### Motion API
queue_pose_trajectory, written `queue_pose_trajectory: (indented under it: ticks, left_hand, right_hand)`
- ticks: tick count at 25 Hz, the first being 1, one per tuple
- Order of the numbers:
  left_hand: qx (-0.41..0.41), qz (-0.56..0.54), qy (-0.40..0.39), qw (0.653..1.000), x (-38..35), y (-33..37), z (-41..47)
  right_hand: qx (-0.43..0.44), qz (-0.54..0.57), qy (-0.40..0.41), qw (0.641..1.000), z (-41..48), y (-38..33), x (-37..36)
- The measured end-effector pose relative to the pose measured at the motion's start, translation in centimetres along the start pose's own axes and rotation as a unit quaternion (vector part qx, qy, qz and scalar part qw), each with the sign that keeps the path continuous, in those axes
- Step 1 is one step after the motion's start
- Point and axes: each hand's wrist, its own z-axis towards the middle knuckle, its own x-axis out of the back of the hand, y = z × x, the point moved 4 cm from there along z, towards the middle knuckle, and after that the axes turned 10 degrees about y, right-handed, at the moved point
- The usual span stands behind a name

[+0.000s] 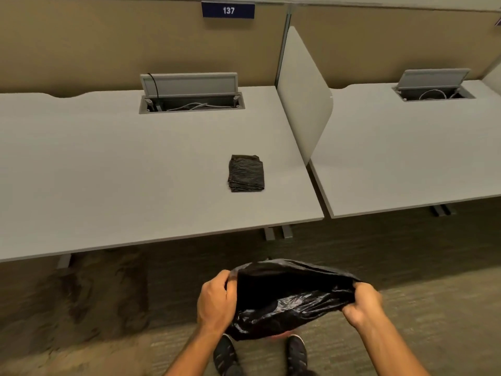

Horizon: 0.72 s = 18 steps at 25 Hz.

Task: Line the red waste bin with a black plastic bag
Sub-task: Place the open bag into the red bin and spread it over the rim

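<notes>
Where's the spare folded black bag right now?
The folded black bag lies on the left desk, near its right end, close to the white divider panel.

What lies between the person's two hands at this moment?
In the head view, the opened black plastic bag is stretched between the left hand and right hand, each gripping its rim.
</notes>
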Motion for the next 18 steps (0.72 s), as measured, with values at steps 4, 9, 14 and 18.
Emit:
queue_pose_trajectory:
  ticks: [4,9,14,18]
  left_hand:
    - [0.001,0.047,0.018,0.999,-2.9,-0.9,-2.2]
    - [0.065,0.070,0.081,0.992,-9.4,-3.3,-4.9]
    - [0.178,0.053,0.137,0.973,-17.5,-9.4,-4.7]
    - [0.204,0.011,0.063,0.977,-24.4,-15.7,-2.1]
  right_hand:
    - [0.001,-0.009,0.050,0.999,3.9,0.5,0.2]
    - [0.100,-0.051,0.038,0.993,11.6,2.7,-1.6]
    - [0.218,-0.184,-0.022,0.958,21.7,6.4,-3.8]
    - [0.322,-0.461,-0.149,0.814,29.7,9.7,-6.4]
